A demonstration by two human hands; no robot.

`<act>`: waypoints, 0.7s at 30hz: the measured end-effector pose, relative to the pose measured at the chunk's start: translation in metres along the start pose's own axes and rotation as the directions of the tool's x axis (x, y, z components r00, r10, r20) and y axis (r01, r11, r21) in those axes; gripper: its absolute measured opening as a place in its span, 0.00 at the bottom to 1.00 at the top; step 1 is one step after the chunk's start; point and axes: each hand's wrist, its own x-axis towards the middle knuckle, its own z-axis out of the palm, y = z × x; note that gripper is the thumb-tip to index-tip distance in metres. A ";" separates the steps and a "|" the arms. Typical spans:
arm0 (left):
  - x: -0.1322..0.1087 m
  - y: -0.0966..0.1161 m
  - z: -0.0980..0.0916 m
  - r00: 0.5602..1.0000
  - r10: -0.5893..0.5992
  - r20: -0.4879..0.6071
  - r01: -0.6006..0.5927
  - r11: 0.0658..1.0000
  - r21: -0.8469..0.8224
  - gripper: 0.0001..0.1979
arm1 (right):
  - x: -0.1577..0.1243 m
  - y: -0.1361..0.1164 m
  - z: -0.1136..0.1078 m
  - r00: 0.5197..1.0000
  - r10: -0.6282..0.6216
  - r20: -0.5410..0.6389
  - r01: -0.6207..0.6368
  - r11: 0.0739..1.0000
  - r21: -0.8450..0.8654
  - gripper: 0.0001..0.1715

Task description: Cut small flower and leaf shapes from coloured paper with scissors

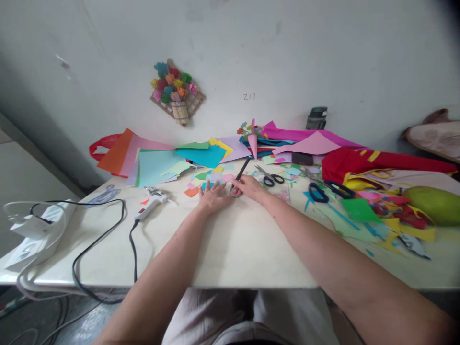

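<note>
At left, the white glue gun [153, 206] trails a black cord [132, 244]; a snag could drag it. The left hand [214, 197] lies palm down, fingers spread, beside loose paper scraps [192, 192]; light pressure could let paper slide. Just right, the right hand [246, 187] pinches a black pen [244, 167], tilted; a slip could mark the table [237, 249]. Open scissors [269, 176] lie near, easily knocked.

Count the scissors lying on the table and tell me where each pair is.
2: black-handled metal scissors just beyond the right hand, and dark-blue-handled scissors farther to the right. More could be hidden.
</note>
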 end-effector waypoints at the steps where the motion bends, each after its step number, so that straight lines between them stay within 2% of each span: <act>1: 0.000 0.001 0.002 1.000 -0.010 -0.022 0.010 1.000 0.010 0.39 | 0.000 -0.001 0.000 1.000 0.001 -0.002 -0.001 1.000 -0.025 0.18; 5: 0.000 0.007 0.005 0.997 -0.024 -0.079 0.028 0.998 0.051 0.40 | -0.004 -0.009 -0.002 0.999 0.009 -0.034 -0.014 0.990 -0.142 0.18; 9: -0.002 0.012 0.005 0.997 -0.008 -0.072 0.016 0.994 0.104 0.40 | -0.007 -0.015 -0.004 0.998 0.010 -0.065 -0.025 0.972 -0.232 0.19; 21: -0.002 0.013 0.003 0.999 -0.026 -0.030 0.029 0.994 0.107 0.40 | -0.006 -0.013 -0.002 0.998 -0.020 -0.067 0.002 0.967 -0.255 0.19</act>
